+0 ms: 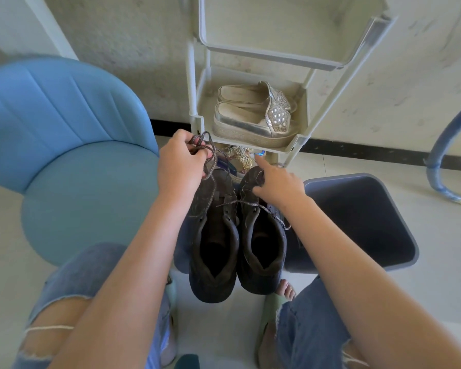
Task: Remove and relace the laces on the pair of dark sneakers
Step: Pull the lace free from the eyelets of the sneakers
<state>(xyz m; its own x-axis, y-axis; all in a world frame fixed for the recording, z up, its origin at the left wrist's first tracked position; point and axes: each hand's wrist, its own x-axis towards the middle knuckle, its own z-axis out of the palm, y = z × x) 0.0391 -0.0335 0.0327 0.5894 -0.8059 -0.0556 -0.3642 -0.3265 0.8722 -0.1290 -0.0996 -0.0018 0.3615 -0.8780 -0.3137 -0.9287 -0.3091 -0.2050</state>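
Two dark sneakers stand side by side in front of me, the left sneaker (213,246) and the right sneaker (261,235), openings toward me. My left hand (180,162) grips a bunched grey lace (206,151) above the left sneaker's toe; the lace runs down to that shoe. My right hand (276,183) holds the toe of the right sneaker, thumb curled against it and index finger pointing forward. A loose lace (253,206) still crosses the top eyelets of both shoes.
A blue padded chair (72,145) stands at the left. A dark bin (362,222) lies tipped at the right. Ahead is a white shoe rack (301,145) with silver platform shoes (253,113). My knees in torn jeans frame the bottom.
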